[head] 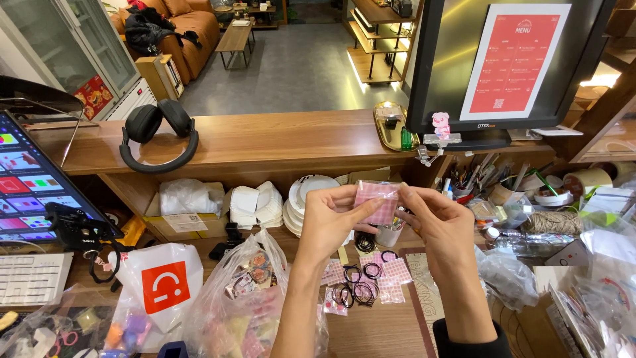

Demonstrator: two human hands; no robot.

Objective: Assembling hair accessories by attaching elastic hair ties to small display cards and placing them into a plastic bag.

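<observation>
A: Shop counter, wooden, very cluttered. Lounge with an orange sofa [192, 30] behind. Start left?

B: Yes. Far left, a touchscreen [30, 182] with coloured tiles, keyboard [30, 278] under it. Black headphones [159, 136] on the upper ledge. White bag with an orange square [162, 285] low down, then a clear plastic bag [245, 298] stuffed with small trinkets.

A: Hands?

B: Left hand [331, 222] and right hand [440, 222] raised together at centre, above the counter. Both pinch one small pink checked packet [376, 201], thumb and fingertips at its opposite edges. Other fingers loosely curled, not spread.

A: How does the packet handle?

B: Judging by looks: very light, thin, floppy, likely a slick film or paper sleeve. No weight to fight, but it would bend or slip if gripped by one corner. Edge pinch on two sides, as now, looks the safest hold. Contents, cannot tell.

A: Under the hands?

B: Black hair ties [358, 288] in a loose heap on the counter, with more pink checked packets [394, 272] lying flat just beside them. Soft, springy stuff, nothing fragile.

A: Right side?

B: Stack of white plates [306, 195] on the shelf behind the hands. Big monitor [510, 63] showing a red menu page, small pink figurine [440, 124] at its base. Pen cups [474, 182], tape rolls [586, 180], twine [553, 222], more crinkly plastic at far right.
</observation>
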